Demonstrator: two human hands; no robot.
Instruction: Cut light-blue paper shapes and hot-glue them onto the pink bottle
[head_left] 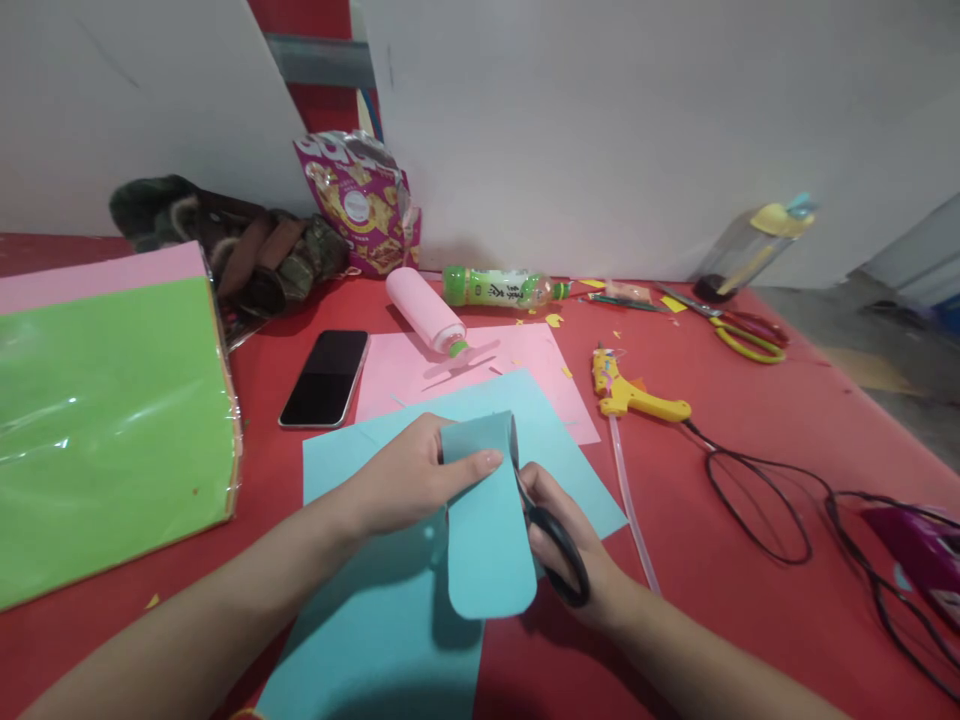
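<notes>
A folded strip of light blue paper (491, 550) with rounded lower corners is pinched in my left hand (420, 475), thumb on top and fingers behind. My right hand (574, 545) grips black-handled scissors (559, 550). Their blades meet the strip's right edge near its fold and are mostly hidden behind the paper. Beneath both hands lie larger light blue sheets (375, 640) on the red table (540, 665). A pink sheet (555, 370) is partly covered by the blue paper.
A pink-wrapped bottle (427, 310) and a green-labelled bottle (502, 288) lie behind. A phone (326, 380) and green paper pack (112, 420) are left. Right are a yellow glue gun (630, 392) with cord, yellow-and-red-handled scissors (742, 335) and a tumbler (750, 250). A snack bag (364, 205) stands at the back.
</notes>
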